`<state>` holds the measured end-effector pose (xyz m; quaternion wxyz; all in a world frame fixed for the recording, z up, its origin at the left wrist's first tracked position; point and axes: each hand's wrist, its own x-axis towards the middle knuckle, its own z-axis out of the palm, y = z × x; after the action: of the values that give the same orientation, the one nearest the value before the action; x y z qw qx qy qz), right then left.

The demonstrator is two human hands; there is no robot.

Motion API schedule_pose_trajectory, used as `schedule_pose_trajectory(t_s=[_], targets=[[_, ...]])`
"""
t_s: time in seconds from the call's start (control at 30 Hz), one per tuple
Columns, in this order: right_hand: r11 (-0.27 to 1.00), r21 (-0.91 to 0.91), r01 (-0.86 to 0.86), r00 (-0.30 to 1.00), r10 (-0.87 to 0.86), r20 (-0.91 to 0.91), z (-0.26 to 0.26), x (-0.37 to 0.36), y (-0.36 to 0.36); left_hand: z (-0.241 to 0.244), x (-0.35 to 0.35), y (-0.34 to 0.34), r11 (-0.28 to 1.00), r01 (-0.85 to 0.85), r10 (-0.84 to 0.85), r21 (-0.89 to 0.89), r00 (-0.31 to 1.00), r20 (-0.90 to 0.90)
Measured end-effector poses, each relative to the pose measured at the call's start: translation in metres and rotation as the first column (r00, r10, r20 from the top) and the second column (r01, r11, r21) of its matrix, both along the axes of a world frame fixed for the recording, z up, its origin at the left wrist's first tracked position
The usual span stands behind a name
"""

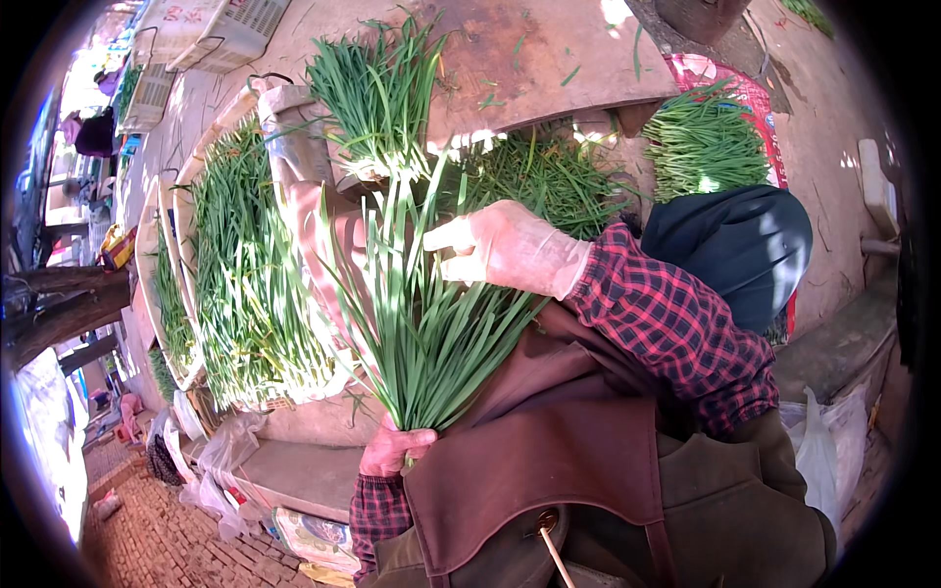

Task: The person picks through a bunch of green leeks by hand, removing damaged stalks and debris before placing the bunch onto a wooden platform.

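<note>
My left hand [398,447], low in the middle near my apron, is closed round the base of a bunch of long green leaves [434,367], which look like garlic chives. The leaves fan out upward and away from me. My right hand [507,246], in a thin pale glove, is beside the upper leaves with thumb and finger a little apart; whether a leaf lies between them cannot be told. Another bunch of the greens [378,95] lies beyond, at the left edge of a brown board [537,59].
Plastic crates packed with greens [250,294] stand at the left. Loose trimmings [544,176] lie under the board's near edge. A pile of green stems [706,143] rests on a red printed sack [764,103] at the right, near my knee [735,242]. White crates [220,29] stand upper left.
</note>
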<state>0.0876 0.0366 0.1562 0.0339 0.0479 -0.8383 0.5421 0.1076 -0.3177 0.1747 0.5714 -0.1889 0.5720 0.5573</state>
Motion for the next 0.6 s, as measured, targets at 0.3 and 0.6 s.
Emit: schedule_pose_trajectory(t_s=[0.3, 0.6], targets=[[0.972, 0.232, -0.035, 0.970, 0.088, -0.226, -0.030, -0.004, -0.018, 0.001, -0.001, 0.002, 1.000, 0.004, -0.004, -0.007, 1.000, -0.016], [0.900, -0.259, 0.350, 0.907, -0.395, -0.144, -0.025, 0.008, -0.030, -0.003, 0.001, 0.000, 1.000, 0.015, -0.015, -0.007, 1.000, -0.002]])
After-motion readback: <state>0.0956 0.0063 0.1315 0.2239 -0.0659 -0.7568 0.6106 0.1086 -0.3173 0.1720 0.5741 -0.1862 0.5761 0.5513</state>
